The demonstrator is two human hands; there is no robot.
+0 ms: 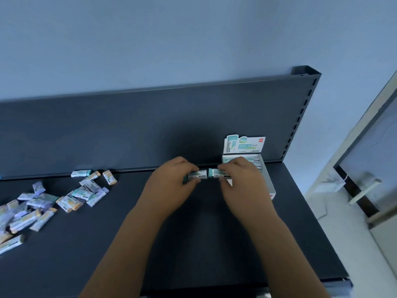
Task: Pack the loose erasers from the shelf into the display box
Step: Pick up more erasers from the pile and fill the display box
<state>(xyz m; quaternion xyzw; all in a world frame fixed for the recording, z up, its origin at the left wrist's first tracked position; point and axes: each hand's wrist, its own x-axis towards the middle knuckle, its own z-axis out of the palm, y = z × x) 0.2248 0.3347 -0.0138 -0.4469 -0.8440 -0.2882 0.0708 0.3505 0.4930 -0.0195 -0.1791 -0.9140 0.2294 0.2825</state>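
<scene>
The pile [43, 203] of loose erasers lay scattered at the far left of the shelf [193, 244], with a few strays up near the back panel [150, 125]. It sat well apart from the hands, and by its size I judged most of the packing was yet to be done.

At mid-shelf I had the left hand [171, 186] curled round one eraser [197, 175], fingers over the top and thumb beneath, holding it lengthwise. The right hand [240, 181] pinched a second eraser [217, 173] the same way. The two sat end to end, close together, and I couldn't tell whether they actually touched.

Just right of that hand the box [268, 179] stood against the back panel with its header card [245, 145] upright. Some erasers showed inside at its far end. The right hand hid the near part, so I couldn't tell how full it was.

I read the step as squaring up a pair before loading. The next move would call for carrying both rightward over the box's left wall, keeping them level and in line with the row already there. They would need setting down gently, since the light card box could slide.
</scene>
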